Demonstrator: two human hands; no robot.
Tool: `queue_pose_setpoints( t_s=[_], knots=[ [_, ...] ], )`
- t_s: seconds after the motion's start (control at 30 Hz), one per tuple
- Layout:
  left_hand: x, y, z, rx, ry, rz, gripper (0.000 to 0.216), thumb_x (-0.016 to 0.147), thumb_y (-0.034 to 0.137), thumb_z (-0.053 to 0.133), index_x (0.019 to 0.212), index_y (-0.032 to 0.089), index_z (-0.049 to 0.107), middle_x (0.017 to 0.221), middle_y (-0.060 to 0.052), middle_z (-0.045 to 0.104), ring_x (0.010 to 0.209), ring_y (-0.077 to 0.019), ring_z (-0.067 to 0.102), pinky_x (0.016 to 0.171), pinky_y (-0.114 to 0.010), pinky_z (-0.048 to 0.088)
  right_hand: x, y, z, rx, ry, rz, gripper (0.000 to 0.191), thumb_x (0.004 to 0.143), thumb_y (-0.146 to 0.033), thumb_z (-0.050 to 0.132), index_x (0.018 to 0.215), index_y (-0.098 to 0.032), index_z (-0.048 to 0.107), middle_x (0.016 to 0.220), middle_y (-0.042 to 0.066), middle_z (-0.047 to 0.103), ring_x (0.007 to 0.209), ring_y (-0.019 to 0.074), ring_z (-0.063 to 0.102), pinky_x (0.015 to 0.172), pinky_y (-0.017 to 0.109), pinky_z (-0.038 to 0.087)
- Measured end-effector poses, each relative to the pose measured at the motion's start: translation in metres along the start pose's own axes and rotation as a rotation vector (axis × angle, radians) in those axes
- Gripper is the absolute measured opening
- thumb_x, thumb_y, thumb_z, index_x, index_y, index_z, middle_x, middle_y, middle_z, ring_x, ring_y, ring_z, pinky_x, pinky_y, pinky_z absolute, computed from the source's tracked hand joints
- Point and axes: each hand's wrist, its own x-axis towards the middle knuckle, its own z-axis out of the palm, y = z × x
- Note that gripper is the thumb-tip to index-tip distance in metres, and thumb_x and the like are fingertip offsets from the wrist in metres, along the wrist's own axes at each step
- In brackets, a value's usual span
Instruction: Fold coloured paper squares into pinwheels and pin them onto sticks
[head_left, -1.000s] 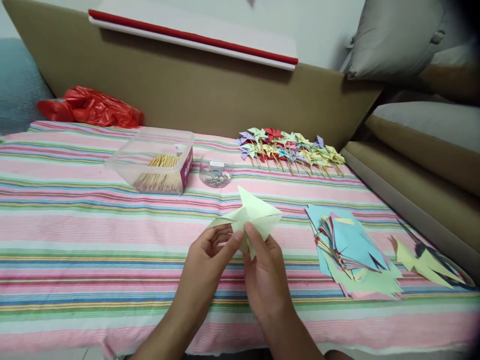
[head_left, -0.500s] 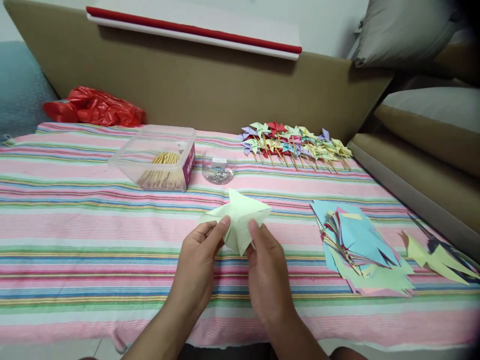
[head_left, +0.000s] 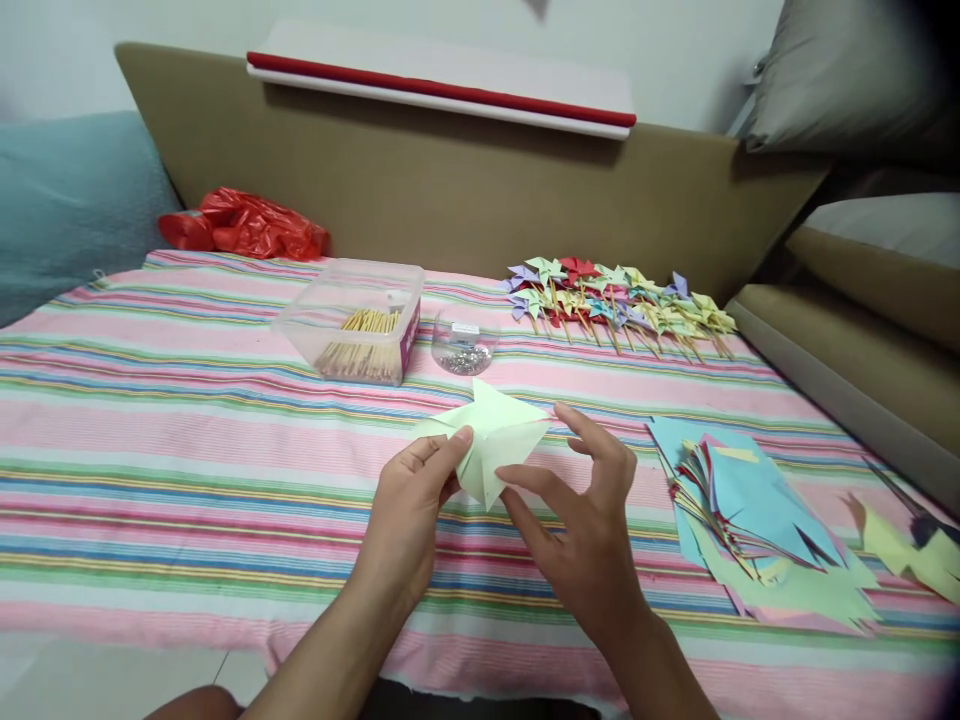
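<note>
A pale green paper pinwheel (head_left: pixel 513 412) is held up over the striped cloth, its blades folded in towards the middle. My left hand (head_left: pixel 409 505) pinches it from the left, thumb on top and fingers behind. At its lower right blade, the thumb and index finger of my right hand (head_left: pixel 589 530) close on the paper edge. The right hand's other fingers are raised and spread, one close to the pinwheel's right tip. Beyond the pinwheel stands a clear round container (head_left: pixel 465 355) with small silvery pieces and a little white box inside.
A clear plastic tub (head_left: pixel 300 325) holds many thin wooden sticks. Finished pinwheels on sticks (head_left: pixel 615 310) lie at the back right. Cut coloured paper sheets (head_left: pixel 765 500) are stacked at right, beside scissors (head_left: pixel 922 515) and yellow paper pieces (head_left: pixel 889 540). A red plastic bag (head_left: pixel 255 225) lies back left.
My right hand has shifted from gripping the pinwheel's right side to its lower right blade, with its fingers spreading apart. My left hand keeps its hold. The camera view has turned slightly left.
</note>
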Motion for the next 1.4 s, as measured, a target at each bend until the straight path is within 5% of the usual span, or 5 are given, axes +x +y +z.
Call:
queue_pose_setpoints(
  t_s=[0.13,0.67,1.4],
  knots=[
    [0.000,0.000,0.000,0.049,-0.002,0.013,0.033,0.077,0.043,0.079,0.068,0.016,0.065,0.066,0.003,0.058,0.064,-0.0102,0.049,0.063,-0.021,0.043,0.002,0.000,-0.001,0.056,-0.010,0.033,0.014,0.089,-0.016,0.068,0.091,-0.028,0.073,0.139,0.007,0.045,0.128,0.0309,0.045,0.102,0.052,0.042],
    [-0.005,-0.002,0.006,0.258,-0.067,0.056,0.030,0.076,0.043,0.081,0.073,0.015,0.071,0.071,-0.001,0.069,0.067,-0.0127,0.059,0.064,-0.022,0.046,0.002,0.005,-0.001,0.414,0.000,0.603,0.010,0.085,-0.039,0.072,0.084,-0.030,0.075,0.140,0.005,0.050,0.136,0.0311,0.043,0.110,0.057,0.036],
    [-0.007,-0.003,0.008,0.188,-0.133,0.004,0.025,0.076,0.040,0.082,0.074,0.016,0.074,0.066,0.001,0.068,0.065,-0.0116,0.060,0.063,-0.020,0.046,-0.001,-0.002,0.010,0.395,0.055,0.640,0.012,0.084,-0.037,0.070,0.081,-0.025,0.071,0.132,0.008,0.054,0.131,0.0288,0.048,0.106,0.051,0.041]
  ],
)
